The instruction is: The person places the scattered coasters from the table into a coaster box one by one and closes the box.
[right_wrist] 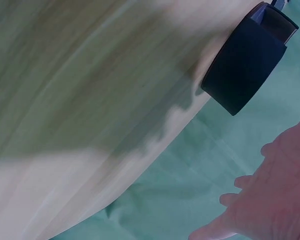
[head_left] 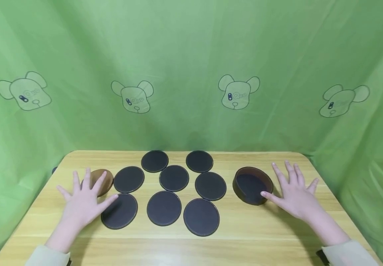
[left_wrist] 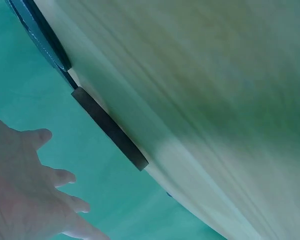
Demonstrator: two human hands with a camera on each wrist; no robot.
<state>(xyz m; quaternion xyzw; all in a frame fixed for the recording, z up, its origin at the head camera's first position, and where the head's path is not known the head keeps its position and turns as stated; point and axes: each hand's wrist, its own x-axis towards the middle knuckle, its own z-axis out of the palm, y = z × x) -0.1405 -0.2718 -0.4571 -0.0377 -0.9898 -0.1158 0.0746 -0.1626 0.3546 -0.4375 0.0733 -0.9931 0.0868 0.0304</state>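
My left hand (head_left: 83,203) is held above the table with its fingers spread, holding nothing. Partly hidden behind those fingers is a brown round lid-like piece (head_left: 106,181), whose thick edge (left_wrist: 110,129) shows in the left wrist view. The left thumb overlaps a dark round coaster (head_left: 121,216) in the head view. My right hand (head_left: 297,199), also spread and holding nothing, hovers beside a round dark-brown holder (head_left: 252,184) with an open top. The right thumb overlaps the holder's rim. In the right wrist view the holder's dark side wall (right_wrist: 245,60) shows.
Several more dark coasters lie flat between the hands, among them a middle one (head_left: 174,178), a front one (head_left: 201,217) and a back one (head_left: 199,161). They rest on a wooden table (head_left: 178,247). A green curtain (head_left: 184,122) hangs behind and at the sides.
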